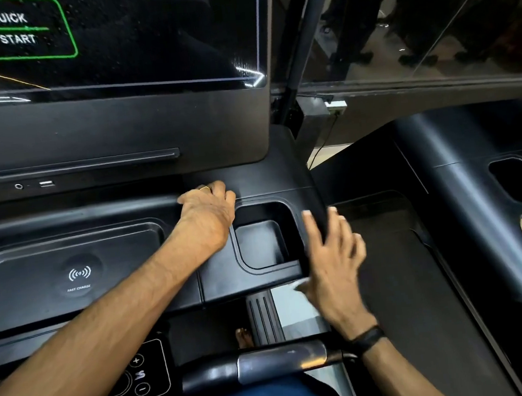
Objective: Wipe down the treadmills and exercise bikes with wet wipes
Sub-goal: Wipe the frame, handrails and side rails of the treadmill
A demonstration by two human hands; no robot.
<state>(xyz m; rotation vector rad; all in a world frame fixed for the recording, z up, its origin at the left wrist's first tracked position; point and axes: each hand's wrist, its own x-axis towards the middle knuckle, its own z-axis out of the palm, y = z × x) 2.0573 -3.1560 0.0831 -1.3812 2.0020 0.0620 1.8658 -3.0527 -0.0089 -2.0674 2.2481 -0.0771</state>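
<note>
Treadmill console of matte black plastic [264, 178] fills the view beneath a dark touchscreen [132, 38] reading QUICK START. Left hand [208, 210] rests on the console ledge behind a square cup recess [262, 245], fingers curled under; whether they hold a wipe cannot be told. Right hand [332, 254], blurred, fingers spread apart, touches the console's right edge.
</note>
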